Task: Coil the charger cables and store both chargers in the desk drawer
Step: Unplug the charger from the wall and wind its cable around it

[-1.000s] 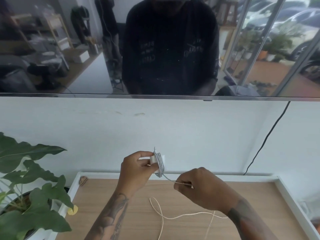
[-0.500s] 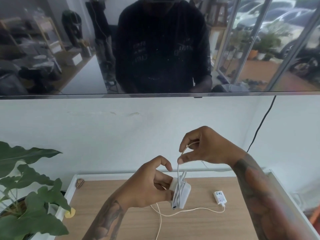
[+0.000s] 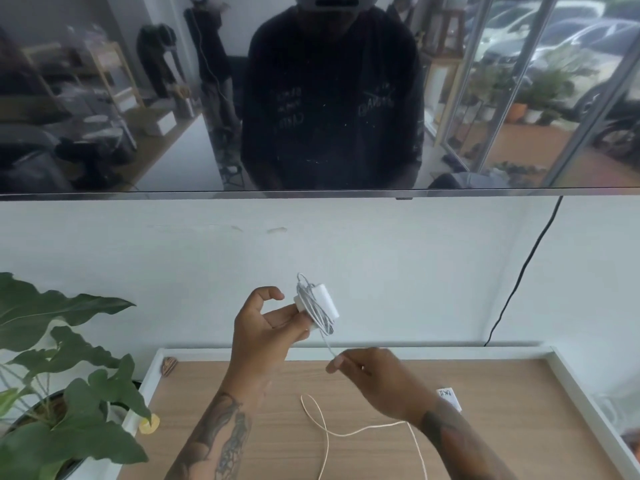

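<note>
My left hand (image 3: 268, 329) holds a white charger block (image 3: 323, 301) up in front of the wall, with several turns of its thin white cable (image 3: 317, 311) wound around it. The free end of that cable runs down to my right hand (image 3: 375, 379), which pinches it just above the desk. A second white charger (image 3: 450, 398) with a label lies on the wooden desk top (image 3: 502, 410), partly hidden behind my right wrist. Its cream cable (image 3: 325, 427) lies in loose loops on the desk between my forearms. No drawer is in view.
A raised white rim (image 3: 585, 386) frames the desk. A leafy potted plant (image 3: 62, 382) stands at the left. A small brown object (image 3: 168, 365) lies in the desk's back left corner. A dark reflective screen (image 3: 138, 98) hangs above, and a black cord (image 3: 519, 271) runs down the wall.
My right hand has come down from above the charger to below it, laying another turn of cable. My left hand has lifted the charger higher, up against the wall.
</note>
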